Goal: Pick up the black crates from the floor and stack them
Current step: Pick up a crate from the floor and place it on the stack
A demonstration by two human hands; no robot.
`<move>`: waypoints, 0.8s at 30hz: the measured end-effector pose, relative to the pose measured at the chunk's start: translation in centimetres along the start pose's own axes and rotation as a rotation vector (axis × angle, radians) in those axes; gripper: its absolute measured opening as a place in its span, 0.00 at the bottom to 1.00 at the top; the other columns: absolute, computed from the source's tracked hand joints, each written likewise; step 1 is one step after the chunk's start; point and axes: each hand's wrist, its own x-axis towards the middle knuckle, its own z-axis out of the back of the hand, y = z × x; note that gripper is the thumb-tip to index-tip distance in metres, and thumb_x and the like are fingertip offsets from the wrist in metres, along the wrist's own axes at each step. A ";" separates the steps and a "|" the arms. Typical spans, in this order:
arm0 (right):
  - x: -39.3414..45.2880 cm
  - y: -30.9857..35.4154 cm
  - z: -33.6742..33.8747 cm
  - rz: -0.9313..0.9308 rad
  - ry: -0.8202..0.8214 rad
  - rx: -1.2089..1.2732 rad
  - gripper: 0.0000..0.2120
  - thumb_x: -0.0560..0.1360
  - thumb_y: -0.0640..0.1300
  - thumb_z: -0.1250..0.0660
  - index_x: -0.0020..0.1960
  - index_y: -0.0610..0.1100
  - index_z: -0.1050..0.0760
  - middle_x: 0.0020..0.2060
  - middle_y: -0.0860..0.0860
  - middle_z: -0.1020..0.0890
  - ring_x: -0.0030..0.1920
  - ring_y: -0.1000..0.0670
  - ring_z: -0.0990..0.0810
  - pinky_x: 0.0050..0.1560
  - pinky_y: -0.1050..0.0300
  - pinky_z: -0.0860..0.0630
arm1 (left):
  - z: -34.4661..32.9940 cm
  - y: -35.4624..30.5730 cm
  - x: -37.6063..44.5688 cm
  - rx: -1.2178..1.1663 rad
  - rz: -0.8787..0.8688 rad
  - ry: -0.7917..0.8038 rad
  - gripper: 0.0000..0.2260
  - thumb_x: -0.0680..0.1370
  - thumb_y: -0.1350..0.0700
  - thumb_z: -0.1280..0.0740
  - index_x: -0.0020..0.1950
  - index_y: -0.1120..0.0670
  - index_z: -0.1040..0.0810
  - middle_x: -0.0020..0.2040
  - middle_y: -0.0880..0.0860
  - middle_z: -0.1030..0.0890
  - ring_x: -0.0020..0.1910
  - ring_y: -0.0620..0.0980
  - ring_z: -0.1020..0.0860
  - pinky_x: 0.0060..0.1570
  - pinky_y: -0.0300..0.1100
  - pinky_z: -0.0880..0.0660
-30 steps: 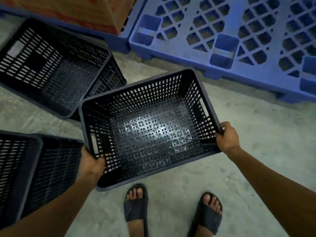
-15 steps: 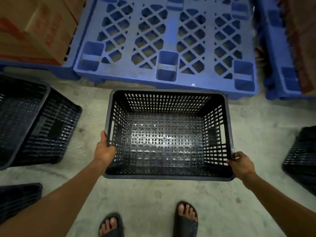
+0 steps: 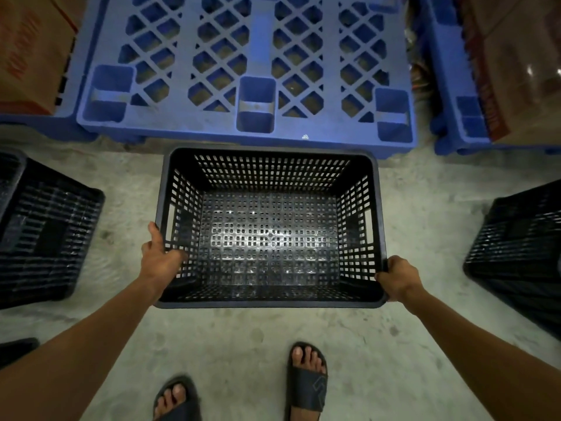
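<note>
Both grips, left hand (image 3: pixel 158 259) and right hand (image 3: pixel 397 278), are clamping the black crate (image 3: pixel 268 229) rim; we are keeping it level for stacking.

Black crate (image 3: pixel 270 303), centre: walls pierced by a regular grid of rectangular slots, base perforated with small square holes and showing a pale sheen. Black crates at left (image 3: pixel 45 238) and right (image 3: pixel 516 247): the same slotted lattice. Blue pallet (image 3: pixel 261 56): diamond-shaped openwork with solid square pockets. Cardboard boxes at upper left (image 3: pixel 27 56) and upper right (image 3: pixel 516 56): brown with red-orange lettering. Floor (image 3: pixel 273 344): mottled grey-beige concrete. Sandals (image 3: pixel 308 387): black.
</note>
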 end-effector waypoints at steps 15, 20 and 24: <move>-9.9 11.1 -0.3 0.636 0.185 -0.361 0.33 0.77 0.57 0.38 0.77 0.52 0.46 0.74 0.46 0.35 0.73 0.42 0.36 0.70 0.44 0.33 | 9.1 -0.5 -7.6 0.120 -0.059 0.015 0.34 0.78 0.58 0.32 0.80 0.50 0.45 0.79 0.60 0.44 0.77 0.58 0.41 0.75 0.48 0.43; -17.1 22.8 -4.7 0.698 0.549 -0.210 0.30 0.78 0.55 0.36 0.76 0.53 0.42 0.64 0.44 0.25 0.56 0.47 0.21 0.54 0.57 0.26 | 19.2 4.5 -8.7 -0.094 0.122 -0.186 0.29 0.79 0.60 0.34 0.78 0.56 0.39 0.76 0.62 0.36 0.75 0.59 0.36 0.74 0.50 0.40; -21.9 31.2 -11.2 0.684 0.685 -0.136 0.29 0.77 0.52 0.34 0.74 0.50 0.40 0.51 0.46 0.23 0.48 0.49 0.22 0.47 0.59 0.27 | 27.0 10.0 -5.9 -0.183 0.218 -0.343 0.26 0.78 0.62 0.34 0.76 0.61 0.36 0.71 0.67 0.29 0.70 0.63 0.29 0.71 0.52 0.35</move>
